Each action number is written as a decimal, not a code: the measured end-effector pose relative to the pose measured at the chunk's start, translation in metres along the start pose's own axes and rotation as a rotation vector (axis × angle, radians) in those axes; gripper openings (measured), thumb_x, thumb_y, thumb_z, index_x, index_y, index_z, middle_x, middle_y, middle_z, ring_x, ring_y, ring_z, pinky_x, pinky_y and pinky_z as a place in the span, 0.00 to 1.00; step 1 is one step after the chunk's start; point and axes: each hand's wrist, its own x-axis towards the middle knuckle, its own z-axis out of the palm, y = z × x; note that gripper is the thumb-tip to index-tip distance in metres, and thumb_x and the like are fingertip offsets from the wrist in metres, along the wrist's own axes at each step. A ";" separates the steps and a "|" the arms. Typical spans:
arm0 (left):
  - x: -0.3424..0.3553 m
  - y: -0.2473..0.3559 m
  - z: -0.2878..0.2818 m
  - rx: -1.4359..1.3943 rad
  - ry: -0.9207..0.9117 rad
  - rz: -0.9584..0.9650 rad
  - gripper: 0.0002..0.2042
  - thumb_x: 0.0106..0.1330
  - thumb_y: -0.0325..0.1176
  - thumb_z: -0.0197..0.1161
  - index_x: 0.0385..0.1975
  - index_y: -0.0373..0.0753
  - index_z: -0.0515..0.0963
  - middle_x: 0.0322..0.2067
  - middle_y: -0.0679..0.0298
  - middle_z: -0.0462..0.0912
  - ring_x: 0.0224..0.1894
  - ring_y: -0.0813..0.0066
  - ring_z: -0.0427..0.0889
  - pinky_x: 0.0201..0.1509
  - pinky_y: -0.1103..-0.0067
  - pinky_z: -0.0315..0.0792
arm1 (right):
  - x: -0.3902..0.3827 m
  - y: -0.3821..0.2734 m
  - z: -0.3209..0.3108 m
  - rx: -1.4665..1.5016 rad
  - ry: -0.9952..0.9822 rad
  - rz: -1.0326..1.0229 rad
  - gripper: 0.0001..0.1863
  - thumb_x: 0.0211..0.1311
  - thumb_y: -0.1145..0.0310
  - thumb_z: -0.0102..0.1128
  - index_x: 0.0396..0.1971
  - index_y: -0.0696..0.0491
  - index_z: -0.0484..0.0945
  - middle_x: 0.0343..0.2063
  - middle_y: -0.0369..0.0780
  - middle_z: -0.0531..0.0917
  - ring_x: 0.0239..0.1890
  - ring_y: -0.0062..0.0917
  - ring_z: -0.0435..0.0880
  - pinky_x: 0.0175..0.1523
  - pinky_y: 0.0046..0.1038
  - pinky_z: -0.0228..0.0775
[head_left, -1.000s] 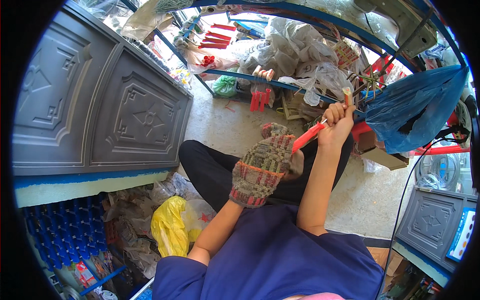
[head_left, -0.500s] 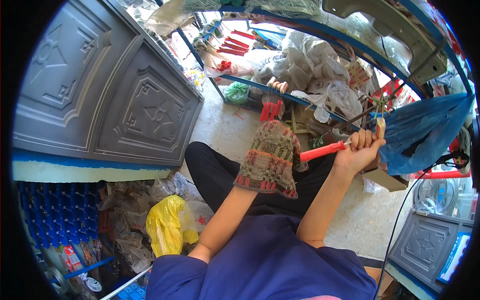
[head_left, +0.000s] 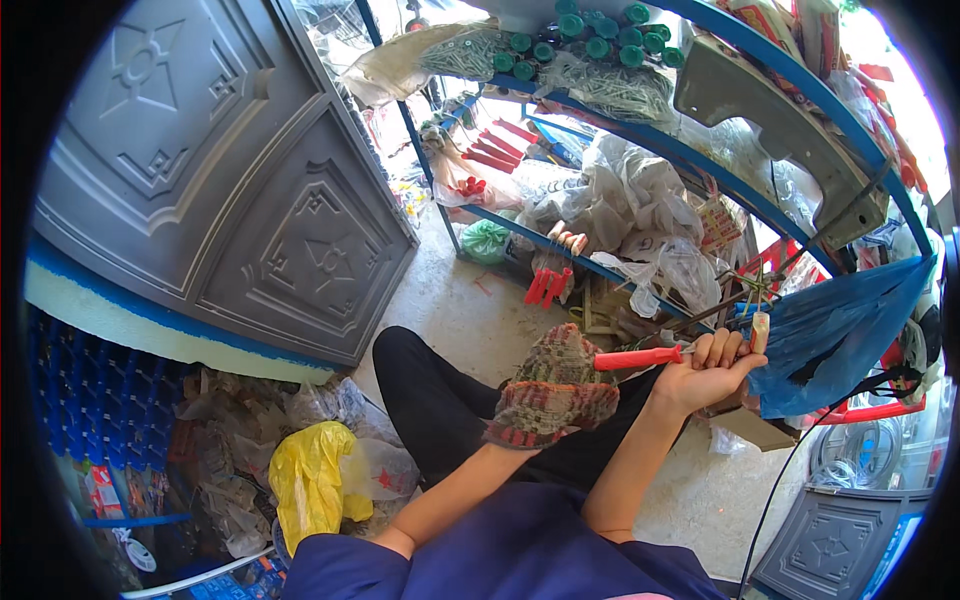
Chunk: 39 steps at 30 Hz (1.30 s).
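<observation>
A brown, green and red patterned knit cover (head_left: 560,385) encloses my left hand, so its fingers are hidden. Its upper edge lies right by the free end of a red-handled tool (head_left: 637,358); whether it touches or grips that end cannot be told. My right hand (head_left: 708,370) is bare and closed around the tool's thin metal shaft, with the red handle pointing left. The working tip is not visible. Just above my right thumb, a cream-and-red piece (head_left: 760,332) hangs from a string, beside a blue plastic bag (head_left: 840,330).
A blue-framed shelf (head_left: 650,130) ahead carries plastic bags, green-capped containers (head_left: 600,45) and screws. Several red handles (head_left: 548,285) hang from its lower rail. Grey panelled doors (head_left: 290,230) stand at left, near a yellow bag (head_left: 312,475). A black cable (head_left: 790,470) runs down the right side.
My covered left hand has tilted right and come closer to the red handle. The handle has swung to nearly level. The whole view has shifted, showing more of the upper shelf.
</observation>
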 end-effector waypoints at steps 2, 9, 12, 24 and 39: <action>-0.002 0.001 0.002 0.113 0.065 0.006 0.39 0.61 0.58 0.56 0.70 0.44 0.61 0.70 0.52 0.58 0.74 0.48 0.52 0.76 0.53 0.48 | -0.001 0.004 0.006 -0.032 0.005 -0.013 0.21 0.78 0.48 0.40 0.32 0.51 0.65 0.17 0.28 0.53 0.15 0.11 0.45 0.16 0.18 0.37; -0.018 0.010 0.017 0.491 0.269 0.045 0.35 0.67 0.54 0.51 0.71 0.43 0.59 0.71 0.52 0.56 0.74 0.47 0.52 0.77 0.54 0.46 | -0.003 0.019 0.029 -0.123 0.031 -0.022 0.21 0.77 0.48 0.42 0.30 0.49 0.62 0.18 0.28 0.53 0.16 0.12 0.45 0.16 0.19 0.36; -0.022 0.010 0.026 0.657 0.364 0.067 0.33 0.69 0.52 0.49 0.71 0.42 0.59 0.72 0.52 0.55 0.74 0.47 0.51 0.77 0.54 0.46 | -0.001 0.018 0.011 -0.105 0.051 0.043 0.19 0.78 0.50 0.43 0.32 0.50 0.64 0.21 0.28 0.58 0.18 0.13 0.53 0.20 0.18 0.51; -0.055 0.030 0.066 0.543 0.141 0.068 0.33 0.69 0.55 0.51 0.70 0.42 0.62 0.70 0.57 0.60 0.71 0.57 0.61 0.73 0.60 0.58 | -0.028 0.027 0.016 0.022 0.011 0.340 0.21 0.77 0.51 0.45 0.24 0.46 0.61 0.17 0.30 0.60 0.12 0.13 0.53 0.10 0.16 0.44; -0.053 0.008 0.020 -0.178 -0.128 -0.052 0.30 0.71 0.49 0.54 0.69 0.42 0.61 0.67 0.55 0.65 0.68 0.58 0.63 0.73 0.61 0.57 | -0.028 0.017 0.011 0.463 -0.284 0.585 0.21 0.79 0.57 0.41 0.22 0.47 0.60 0.12 0.29 0.55 0.10 0.12 0.47 0.10 0.17 0.41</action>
